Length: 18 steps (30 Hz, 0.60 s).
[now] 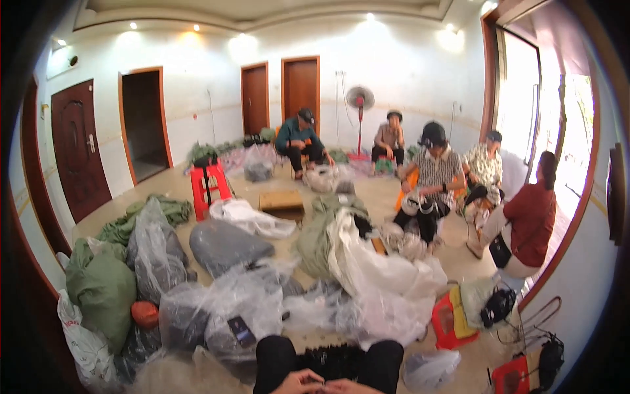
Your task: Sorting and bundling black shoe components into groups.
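Both my hands are low at the bottom edge, close together above my lap. My left hand (298, 382) has its fingers bent and pinched at a small dark piece too little to name. Beside it, my right hand (351, 387) is closed at the same spot, its fingertips almost meeting the left ones. Between my dark-trousered knees lies a heap of black, rough-textured material (331, 359). The lower part of both hands is cut off by the frame. A phone (241, 330) rests on a clear plastic bag (190, 315) just left of my knees.
Grey and green sacks (98, 289) crowd the left. A white sheet-like sack (374, 269) spreads ahead. Red stools (453, 322) stand at right, another red stool (210, 187) farther back. An open cardboard box (281, 202) sits mid-floor. Several people sit working beyond, near a fan (360, 98).
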### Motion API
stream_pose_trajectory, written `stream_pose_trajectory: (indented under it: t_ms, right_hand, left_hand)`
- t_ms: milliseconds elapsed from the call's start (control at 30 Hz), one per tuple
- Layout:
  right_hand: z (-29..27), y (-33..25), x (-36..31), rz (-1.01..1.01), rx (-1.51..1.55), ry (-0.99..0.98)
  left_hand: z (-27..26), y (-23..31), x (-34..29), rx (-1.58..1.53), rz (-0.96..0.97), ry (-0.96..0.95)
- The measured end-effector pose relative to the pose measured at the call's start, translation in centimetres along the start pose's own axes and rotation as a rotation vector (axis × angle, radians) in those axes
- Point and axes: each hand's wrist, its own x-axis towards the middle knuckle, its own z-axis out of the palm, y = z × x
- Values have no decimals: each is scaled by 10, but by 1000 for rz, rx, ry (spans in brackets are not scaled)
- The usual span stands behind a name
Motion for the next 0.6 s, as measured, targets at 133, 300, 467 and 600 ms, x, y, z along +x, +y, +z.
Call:
stream_pose_trajectory:
  t_ms: [133, 300, 467, 600]
  right_hand:
    - [11, 21, -13, 69, -43, 68]
    - [-6, 32, -5, 93, 99, 67]
    - [-10, 23, -6, 175, 166, 87]
    - [-12, 29, -6, 181, 255, 102]
  left_hand:
    - [4, 5, -23, -77, -205, -75]
    - [2, -3, -18, -166, -219, -43]
    - [3, -9, -9, -172, -260, -95]
    - [4, -11, -6, -181, -302, -124]
